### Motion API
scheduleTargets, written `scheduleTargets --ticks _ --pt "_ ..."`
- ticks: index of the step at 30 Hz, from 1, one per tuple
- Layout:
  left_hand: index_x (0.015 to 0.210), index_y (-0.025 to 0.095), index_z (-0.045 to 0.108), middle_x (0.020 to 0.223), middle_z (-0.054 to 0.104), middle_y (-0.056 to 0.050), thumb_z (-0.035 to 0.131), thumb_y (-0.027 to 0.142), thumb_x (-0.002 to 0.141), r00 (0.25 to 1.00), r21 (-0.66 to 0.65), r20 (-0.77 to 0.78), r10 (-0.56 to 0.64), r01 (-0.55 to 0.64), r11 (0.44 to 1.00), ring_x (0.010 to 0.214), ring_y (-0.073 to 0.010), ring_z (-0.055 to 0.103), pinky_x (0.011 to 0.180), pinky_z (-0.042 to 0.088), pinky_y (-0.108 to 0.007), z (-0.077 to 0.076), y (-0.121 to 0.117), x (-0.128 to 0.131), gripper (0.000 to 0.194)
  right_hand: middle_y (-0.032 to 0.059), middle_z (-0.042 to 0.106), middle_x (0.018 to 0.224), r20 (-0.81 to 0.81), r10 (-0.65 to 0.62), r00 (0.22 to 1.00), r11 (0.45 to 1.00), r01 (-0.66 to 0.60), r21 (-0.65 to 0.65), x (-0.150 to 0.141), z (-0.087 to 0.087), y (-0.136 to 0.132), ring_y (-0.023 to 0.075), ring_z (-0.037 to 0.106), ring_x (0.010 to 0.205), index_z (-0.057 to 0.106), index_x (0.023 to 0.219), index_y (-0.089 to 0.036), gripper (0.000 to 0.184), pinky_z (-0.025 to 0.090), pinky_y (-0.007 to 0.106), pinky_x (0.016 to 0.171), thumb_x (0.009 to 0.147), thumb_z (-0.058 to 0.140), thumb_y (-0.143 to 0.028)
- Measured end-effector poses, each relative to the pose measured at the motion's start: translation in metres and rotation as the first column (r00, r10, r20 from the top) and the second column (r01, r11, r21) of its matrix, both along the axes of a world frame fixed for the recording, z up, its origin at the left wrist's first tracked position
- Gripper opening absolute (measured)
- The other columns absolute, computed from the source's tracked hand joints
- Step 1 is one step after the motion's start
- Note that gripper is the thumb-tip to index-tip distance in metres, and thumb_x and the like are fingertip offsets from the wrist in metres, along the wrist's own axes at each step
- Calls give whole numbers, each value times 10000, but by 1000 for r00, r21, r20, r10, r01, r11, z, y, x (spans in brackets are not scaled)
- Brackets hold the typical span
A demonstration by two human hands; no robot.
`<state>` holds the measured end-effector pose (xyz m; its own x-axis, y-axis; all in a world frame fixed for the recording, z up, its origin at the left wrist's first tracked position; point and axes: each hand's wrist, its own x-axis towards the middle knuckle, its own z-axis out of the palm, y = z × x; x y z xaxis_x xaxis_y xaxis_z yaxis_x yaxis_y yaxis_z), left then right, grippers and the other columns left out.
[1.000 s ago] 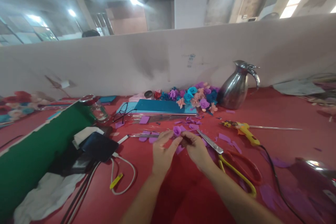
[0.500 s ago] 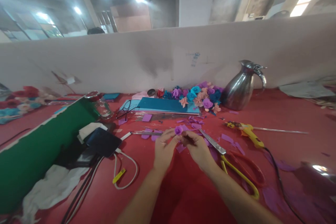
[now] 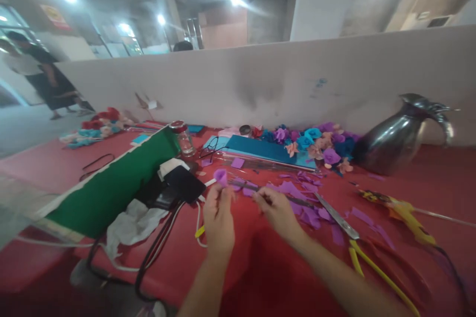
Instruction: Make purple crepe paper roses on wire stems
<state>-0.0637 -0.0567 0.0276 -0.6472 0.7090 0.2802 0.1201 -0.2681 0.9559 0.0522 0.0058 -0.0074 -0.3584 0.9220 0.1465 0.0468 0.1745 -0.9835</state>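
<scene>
The left hand (image 3: 219,215) pinches a purple flower (image 3: 220,177) low down, thumb against fingers, raised over the table (image 3: 256,267) with its open cup up; the right hand (image 3: 275,208) seems closed on a slim dark rod (image 3: 241,185), whose left end points at the flower, though whether they touch I cannot tell. The petals look thin and likely to crease, so a light pinch at the base suits best, with the rod brought in slowly, its tip clear of the rim and the left fingers. Loose purple scraps (image 3: 292,189) lie under and beyond the right hand and could cling or hide small pieces. Shears (image 3: 338,217) rest to the right, blades towards the scraps, so that wrist should swing wide of them; past them are the glue gun (image 3: 407,215) and a steel jug (image 3: 394,133). Leftward, the phone (image 3: 184,184) and its cables (image 3: 159,242) crowd the left hand's side
</scene>
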Motion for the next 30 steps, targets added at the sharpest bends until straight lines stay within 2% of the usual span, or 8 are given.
scheduleTargets --ticks 3,6,11,16,19,24,27,30 --pt "765 191 541 685 524 25 528 431 868 970 -64 70 232 -228 972 633 -103 496 602 430 -203 -18 -22 -43 261 18 687 768 -53 250 967 968 -250 -3 -63 2 16 182 633 743 626 861 -226 249 466 289 661 855 509 -446" --pt "777 185 562 715 561 23 577 426 833 915 -37 146 375 -374 927 707 -110 572 697 482 -223 -36 -27 -85 248 66 686 1108 -63 322 945 944 -325 -49 -131 -2 35 196 608 1068 600 1104 -229 352 434 349 929 917 402 -453" --pt "823 172 593 881 649 -24 637 411 784 852 2 356 385 -412 911 851 -148 647 802 524 -304 -54 -17 -121 246 119 633 1224 -8 342 940 936 -341 -87 -203 -15 55 244 535 1208 579 1202 -185 510 351 401 1041 925 350 -546" --pt "901 175 624 982 670 -57 594 433 816 882 -61 287 375 -374 925 929 -165 639 864 496 -323 -57 -17 -118 273 128 680 1122 44 309 950 945 -302 -122 -213 -23 58 269 569 1153 624 1147 -179 613 347 418 1038 898 312 -644" --pt "847 171 621 867 659 -38 556 439 838 897 -80 136 420 -413 907 844 -160 621 802 487 -297 -56 -21 -117 276 126 683 1124 50 285 957 952 -276 -133 -211 -25 56 266 575 1141 629 1136 -179 619 355 410 1030 888 322 -656" --pt "801 182 595 730 599 -5 514 417 853 848 -56 -44 529 -531 846 702 -155 558 683 445 -273 -56 -25 -113 254 142 693 1093 18 242 970 953 -234 -191 -213 -19 51 268 607 1088 643 1078 -159 645 398 407 985 867 332 -684" --pt "842 192 608 799 625 -21 510 394 852 840 -32 -126 527 -535 844 777 -176 569 736 436 -284 -51 -25 -97 225 154 709 1016 -18 206 978 952 -205 -226 -212 -9 48 271 633 1023 651 1012 -142 600 437 410 931 883 343 -641" --pt "806 204 592 728 582 -2 509 392 856 885 -3 -146 442 -447 895 710 -166 537 673 421 -262 -44 -19 -69 212 124 711 994 -69 131 989 961 -144 -235 -194 -2 48 244 643 968 638 983 -172 496 470 387 867 904 343 -563"
